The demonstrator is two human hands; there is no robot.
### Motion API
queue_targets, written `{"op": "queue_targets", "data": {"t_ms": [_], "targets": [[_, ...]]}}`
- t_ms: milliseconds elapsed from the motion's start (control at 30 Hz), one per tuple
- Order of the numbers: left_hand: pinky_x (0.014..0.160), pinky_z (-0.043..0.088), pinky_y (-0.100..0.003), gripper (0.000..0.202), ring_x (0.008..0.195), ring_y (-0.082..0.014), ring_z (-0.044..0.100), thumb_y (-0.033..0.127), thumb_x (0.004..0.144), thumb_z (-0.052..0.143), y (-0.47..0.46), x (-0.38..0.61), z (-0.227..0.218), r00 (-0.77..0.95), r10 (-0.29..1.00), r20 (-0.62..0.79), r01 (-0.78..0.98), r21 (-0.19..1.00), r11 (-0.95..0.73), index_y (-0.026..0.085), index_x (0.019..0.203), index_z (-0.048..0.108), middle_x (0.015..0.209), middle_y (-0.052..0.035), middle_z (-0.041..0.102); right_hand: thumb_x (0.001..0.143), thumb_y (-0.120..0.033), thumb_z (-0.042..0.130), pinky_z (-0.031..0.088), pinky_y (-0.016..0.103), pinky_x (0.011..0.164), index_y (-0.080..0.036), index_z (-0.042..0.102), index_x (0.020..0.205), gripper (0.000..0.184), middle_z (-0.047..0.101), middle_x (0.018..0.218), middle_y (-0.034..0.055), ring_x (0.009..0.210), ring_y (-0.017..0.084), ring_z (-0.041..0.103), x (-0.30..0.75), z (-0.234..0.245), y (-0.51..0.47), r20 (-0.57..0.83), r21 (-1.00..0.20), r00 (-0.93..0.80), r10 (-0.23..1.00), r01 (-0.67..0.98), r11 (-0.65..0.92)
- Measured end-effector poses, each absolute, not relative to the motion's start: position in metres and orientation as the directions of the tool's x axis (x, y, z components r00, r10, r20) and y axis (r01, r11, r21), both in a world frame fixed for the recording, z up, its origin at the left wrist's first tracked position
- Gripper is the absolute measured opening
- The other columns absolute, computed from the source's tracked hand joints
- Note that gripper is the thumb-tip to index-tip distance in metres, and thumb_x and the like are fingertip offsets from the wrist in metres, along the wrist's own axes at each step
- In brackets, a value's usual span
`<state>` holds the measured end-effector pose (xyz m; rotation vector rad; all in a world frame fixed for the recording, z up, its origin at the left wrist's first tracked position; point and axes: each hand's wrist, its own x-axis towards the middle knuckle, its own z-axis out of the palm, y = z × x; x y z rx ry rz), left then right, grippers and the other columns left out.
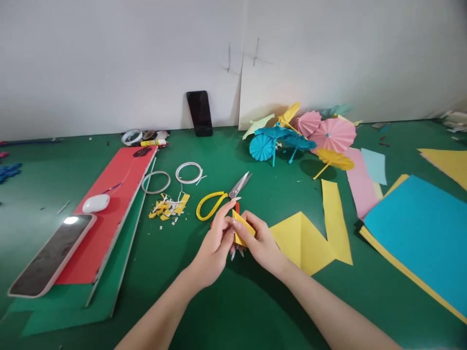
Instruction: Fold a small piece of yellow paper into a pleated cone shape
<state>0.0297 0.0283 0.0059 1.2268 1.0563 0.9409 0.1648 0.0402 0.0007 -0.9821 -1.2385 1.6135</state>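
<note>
Both hands meet at the middle of the green table over a small folded piece of yellow paper (243,230). My left hand (216,248) pinches its left edge. My right hand (263,243) is closed on the other side, thumb lying across the paper. Some fingertips are hidden behind it. Just beyond my left hand lie scissors (239,186) with their blades apart, one handle loop yellow and the other red and mostly covered. A creased yellow sheet (306,240) rests to the right of my right hand, beside a yellow paper strip (336,221).
Small paper umbrellas (333,135) stand along the back wall near a black phone (200,113). On the left are red boards (98,233), another phone (51,255), a white case (96,203), tape rolls (188,165) and yellow scraps (170,206). Blue paper (419,233) is stacked at right.
</note>
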Motion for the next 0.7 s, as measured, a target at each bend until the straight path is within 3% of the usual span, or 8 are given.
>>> {"op": "queue_targets", "data": {"t_ms": [167,300,400,533,700], "targets": [[0.058,0.050,-0.026,0.046,0.061,-0.0129,0.051,0.044,0.093,0.038,0.033,0.025,0.015,0.177,0.976,-0.128,-0.056,0.989,0.140,0.027,0.136,0.036,0.081,-0.0018,0.055,0.087,-0.042,0.055,0.035,0.022,0.049,-0.019,0.042,0.069,0.031,0.052,0.058,-0.0035,0.052,0.010,0.043,0.167,-0.001,0.039,-0.043,-0.996,-0.319,0.947,0.091,-0.014],[0.056,0.048,-0.023,0.049,0.057,-0.0111,0.050,0.041,0.091,0.044,0.037,0.019,0.018,0.262,0.954,-0.144,0.012,0.989,0.146,0.025,0.137,0.034,0.066,0.0020,0.052,0.086,-0.035,0.055,0.035,0.023,0.052,-0.019,0.043,0.069,0.026,0.051,0.060,-0.0029,0.055,0.011,0.043,0.167,-0.003,0.038,-0.022,-0.983,-0.333,0.943,0.177,0.040],[0.051,0.044,-0.021,0.051,0.053,-0.0106,0.049,0.035,0.089,0.050,0.038,0.016,0.016,0.305,0.932,-0.197,0.079,0.980,0.182,0.027,0.137,0.034,0.059,0.0039,0.051,0.085,-0.031,0.057,0.036,0.023,0.053,-0.019,0.046,0.069,0.023,0.051,0.063,-0.0023,0.057,0.011,0.044,0.170,-0.002,0.041,-0.038,-0.985,-0.419,0.907,0.170,0.037],[0.046,0.043,-0.020,0.046,0.049,-0.0098,0.047,0.030,0.089,0.049,0.040,0.015,0.015,0.303,0.920,-0.249,0.065,0.968,0.241,0.028,0.134,0.040,0.059,0.0038,0.053,0.079,-0.039,0.065,0.037,0.024,0.054,-0.019,0.047,0.068,0.029,0.053,0.065,-0.0020,0.059,0.012,0.047,0.174,0.001,0.045,-0.120,-0.992,-0.533,0.838,0.085,-0.088],[0.040,0.039,-0.020,0.039,0.041,-0.0096,0.044,0.034,0.094,0.034,0.045,0.014,0.015,0.201,0.964,-0.175,-0.024,0.983,0.183,0.021,0.128,0.047,0.047,0.0049,0.046,0.075,-0.041,0.070,0.034,0.023,0.051,-0.018,0.043,0.062,0.037,0.046,0.060,-0.0045,0.055,0.009,0.043,0.172,-0.002,0.043,-0.156,-0.985,-0.480,0.863,0.013,-0.171]]}}
